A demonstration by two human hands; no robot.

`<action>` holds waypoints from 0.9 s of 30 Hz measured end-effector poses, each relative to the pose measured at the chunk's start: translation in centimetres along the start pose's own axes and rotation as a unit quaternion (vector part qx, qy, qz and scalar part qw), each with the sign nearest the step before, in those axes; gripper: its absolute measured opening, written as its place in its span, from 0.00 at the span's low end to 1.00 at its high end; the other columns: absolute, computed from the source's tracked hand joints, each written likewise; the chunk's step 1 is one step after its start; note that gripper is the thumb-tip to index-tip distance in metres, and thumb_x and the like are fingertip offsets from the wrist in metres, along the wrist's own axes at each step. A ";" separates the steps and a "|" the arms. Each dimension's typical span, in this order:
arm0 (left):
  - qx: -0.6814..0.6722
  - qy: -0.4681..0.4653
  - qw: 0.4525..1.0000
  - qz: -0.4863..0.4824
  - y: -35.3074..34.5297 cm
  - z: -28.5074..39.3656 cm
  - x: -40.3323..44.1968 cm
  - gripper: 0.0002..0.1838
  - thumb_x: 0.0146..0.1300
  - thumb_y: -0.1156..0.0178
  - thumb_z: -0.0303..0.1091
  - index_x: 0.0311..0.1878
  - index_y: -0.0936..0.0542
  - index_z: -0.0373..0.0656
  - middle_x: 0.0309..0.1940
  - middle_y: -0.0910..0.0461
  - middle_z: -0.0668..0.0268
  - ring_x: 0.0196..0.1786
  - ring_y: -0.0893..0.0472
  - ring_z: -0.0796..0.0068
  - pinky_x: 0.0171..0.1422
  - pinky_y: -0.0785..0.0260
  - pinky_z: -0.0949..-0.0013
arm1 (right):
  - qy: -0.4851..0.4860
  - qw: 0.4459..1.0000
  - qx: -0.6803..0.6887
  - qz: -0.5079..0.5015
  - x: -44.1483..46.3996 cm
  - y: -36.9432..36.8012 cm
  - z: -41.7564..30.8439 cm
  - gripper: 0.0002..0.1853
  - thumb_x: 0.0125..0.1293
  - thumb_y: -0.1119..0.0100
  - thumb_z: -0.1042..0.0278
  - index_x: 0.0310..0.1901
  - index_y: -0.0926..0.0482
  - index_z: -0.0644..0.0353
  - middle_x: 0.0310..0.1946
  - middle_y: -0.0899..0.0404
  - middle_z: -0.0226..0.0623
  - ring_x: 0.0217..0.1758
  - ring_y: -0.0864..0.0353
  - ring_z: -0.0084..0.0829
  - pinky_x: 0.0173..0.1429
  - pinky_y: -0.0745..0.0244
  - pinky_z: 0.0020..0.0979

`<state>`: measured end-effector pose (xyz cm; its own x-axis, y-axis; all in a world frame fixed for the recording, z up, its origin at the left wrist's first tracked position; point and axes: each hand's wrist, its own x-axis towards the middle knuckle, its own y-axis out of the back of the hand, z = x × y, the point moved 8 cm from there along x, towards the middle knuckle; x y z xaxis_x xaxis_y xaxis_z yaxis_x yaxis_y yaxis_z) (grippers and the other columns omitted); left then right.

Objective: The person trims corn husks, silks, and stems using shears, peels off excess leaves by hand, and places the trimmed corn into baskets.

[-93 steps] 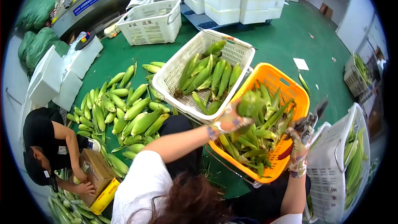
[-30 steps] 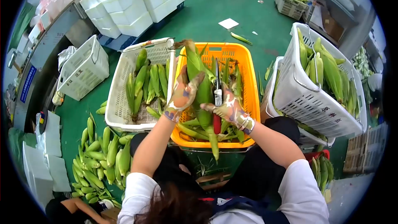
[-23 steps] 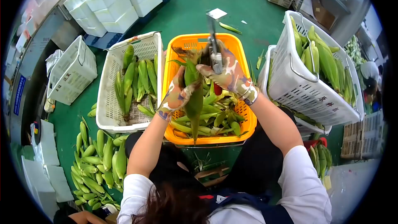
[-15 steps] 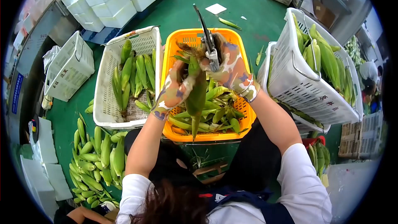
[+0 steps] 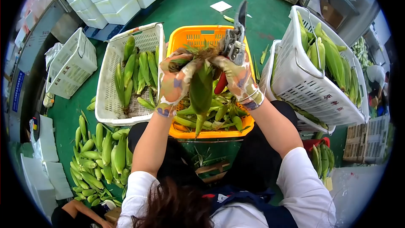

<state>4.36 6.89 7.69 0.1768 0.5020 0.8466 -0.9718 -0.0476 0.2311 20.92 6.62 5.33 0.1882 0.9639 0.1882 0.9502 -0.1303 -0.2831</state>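
Observation:
An ear of corn in green husk (image 5: 201,90) hangs tip down above the orange basket (image 5: 249,128), its brown silk at the top. My left hand (image 5: 176,80), in a patterned glove, is closed round its upper left side. My right hand (image 5: 237,76), gloved alike, holds pruning shears (image 5: 236,42) with the blade pointing up and a red handle below the palm; its fingertips touch the brown silk. Husks and leaves lie in the orange basket below. Left of it, a white crate (image 5: 122,120) holds several ears of corn.
Heaped corn (image 5: 99,156) lies on the green floor at left, near a person's arm (image 5: 86,211). At right, a tilted white crate (image 5: 333,97) of corn rests on another crate. Foam boxes (image 5: 114,0) are stacked at the back left.
Since half a second ago, my right hand has turned, swinging the shears' blade to the right. Both hands now meet at the silk. Earlier, the view faced farther left and the shears pointed differently.

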 end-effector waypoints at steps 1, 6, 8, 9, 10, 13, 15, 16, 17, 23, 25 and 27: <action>-0.174 0.166 0.971 -0.008 -0.2 -3.7 -1.2 0.14 0.60 0.46 0.23 0.50 0.28 0.30 0.44 0.25 0.55 0.45 0.23 0.68 0.49 0.28 0.72 | -0.045 0.995 0.082 0.034 0.3 0.9 2.1 0.07 0.58 0.43 0.76 0.38 0.22 0.67 0.33 0.22 0.32 0.32 0.23 0.24 0.37 0.26 0.22; -0.524 0.482 0.700 0.050 -3.6 -5.8 -3.7 0.14 0.64 0.49 0.27 0.51 0.29 0.30 0.41 0.23 0.58 0.41 0.21 0.68 0.48 0.27 0.69 | -0.052 0.997 0.033 -0.048 -1.0 1.2 0.9 0.07 0.59 0.43 0.74 0.38 0.22 0.67 0.31 0.22 0.32 0.34 0.22 0.23 0.40 0.25 0.22; -0.497 0.446 0.741 0.071 -3.1 -4.6 -3.9 0.18 0.62 0.46 0.27 0.54 0.31 0.31 0.42 0.23 0.57 0.42 0.22 0.67 0.49 0.28 0.68 | -0.061 0.976 0.208 -0.015 -1.0 0.9 0.1 0.08 0.58 0.44 0.82 0.39 0.26 0.62 0.33 0.23 0.31 0.34 0.23 0.22 0.40 0.27 0.22; -0.432 0.413 0.799 -0.065 -3.8 -2.4 -3.3 0.25 0.59 0.41 0.31 0.57 0.35 0.32 0.48 0.26 0.57 0.47 0.24 0.68 0.51 0.29 0.68 | -0.111 0.977 0.180 -0.015 -0.9 0.8 0.4 0.09 0.57 0.42 0.80 0.40 0.26 0.61 0.32 0.23 0.30 0.34 0.22 0.22 0.41 0.25 0.22; -0.285 0.409 0.848 -0.181 -4.6 -1.9 -3.3 0.30 0.56 0.39 0.29 0.61 0.39 0.34 0.52 0.30 0.55 0.51 0.27 0.68 0.54 0.31 0.69 | -0.113 0.977 0.182 -0.013 -1.1 0.7 -0.1 0.09 0.57 0.42 0.80 0.40 0.26 0.61 0.32 0.23 0.30 0.34 0.22 0.22 0.41 0.25 0.22; -0.226 0.374 0.876 -0.204 -5.4 -3.2 -6.0 0.37 0.55 0.39 0.24 0.66 0.46 0.37 0.57 0.35 0.51 0.57 0.30 0.66 0.59 0.33 0.69 | -0.039 0.990 0.132 -0.023 -0.5 1.3 -1.8 0.10 0.55 0.38 0.77 0.39 0.25 0.59 0.32 0.23 0.29 0.33 0.23 0.21 0.39 0.26 0.21; -0.399 0.400 0.821 -0.082 -4.5 -6.0 -7.6 0.37 0.58 0.43 0.22 0.68 0.50 0.41 0.60 0.39 0.48 0.60 0.31 0.62 0.59 0.33 0.69 | -0.061 0.982 -0.130 -0.126 -0.5 1.0 -3.3 0.18 0.57 0.40 0.72 0.49 0.30 0.63 0.34 0.23 0.35 0.40 0.22 0.26 0.47 0.26 0.27; -0.477 0.433 0.763 -0.052 -4.0 -7.4 -7.9 0.37 0.59 0.45 0.22 0.69 0.51 0.45 0.62 0.41 0.47 0.60 0.31 0.61 0.58 0.32 0.69 | -0.047 0.951 -0.273 -0.137 0.0 1.4 -3.1 0.19 0.55 0.38 0.71 0.48 0.29 0.63 0.33 0.23 0.35 0.40 0.22 0.27 0.46 0.26 0.28; -0.544 0.463 0.699 -0.018 -3.5 -8.8 -8.3 0.36 0.61 0.47 0.23 0.70 0.52 0.48 0.63 0.43 0.46 0.61 0.32 0.60 0.57 0.31 0.69 | -0.028 0.872 -0.465 -0.152 -0.1 2.2 -2.5 0.24 0.50 0.33 0.67 0.48 0.32 0.62 0.34 0.23 0.37 0.39 0.22 0.30 0.44 0.28 0.30; -0.233 0.436 0.859 -0.136 -1.0 -6.2 -6.9 0.35 0.66 0.50 0.29 0.69 0.59 0.41 0.58 0.37 0.44 0.61 0.32 0.58 0.61 0.36 0.64 | 0.002 0.786 -0.550 -0.282 -3.3 1.3 1.2 0.34 0.44 0.32 0.54 0.47 0.37 0.66 0.39 0.28 0.54 0.47 0.27 0.50 0.51 0.32 0.41; -0.295 0.400 0.858 -0.125 -1.4 -8.0 -8.7 0.35 0.66 0.50 0.29 0.69 0.58 0.40 0.57 0.35 0.46 0.60 0.31 0.58 0.61 0.36 0.65 | -0.013 0.790 -0.538 -0.293 -3.5 1.4 2.1 0.34 0.44 0.31 0.54 0.47 0.37 0.66 0.40 0.28 0.54 0.47 0.27 0.50 0.51 0.32 0.41; -0.251 0.387 0.880 -0.113 -1.5 -6.8 -8.3 0.33 0.64 0.46 0.33 0.64 0.50 0.31 0.56 0.33 0.50 0.54 0.26 0.63 0.57 0.33 0.68 | -0.014 0.795 -0.527 -0.299 -3.6 1.0 2.2 0.35 0.43 0.31 0.53 0.47 0.37 0.67 0.41 0.29 0.53 0.47 0.28 0.49 0.51 0.33 0.40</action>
<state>3.28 8.70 -2.99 0.4037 0.8969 0.1803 -0.9065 0.4188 -0.0534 20.61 3.51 2.30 -0.3663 0.9299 -0.0328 0.5505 0.2450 0.7981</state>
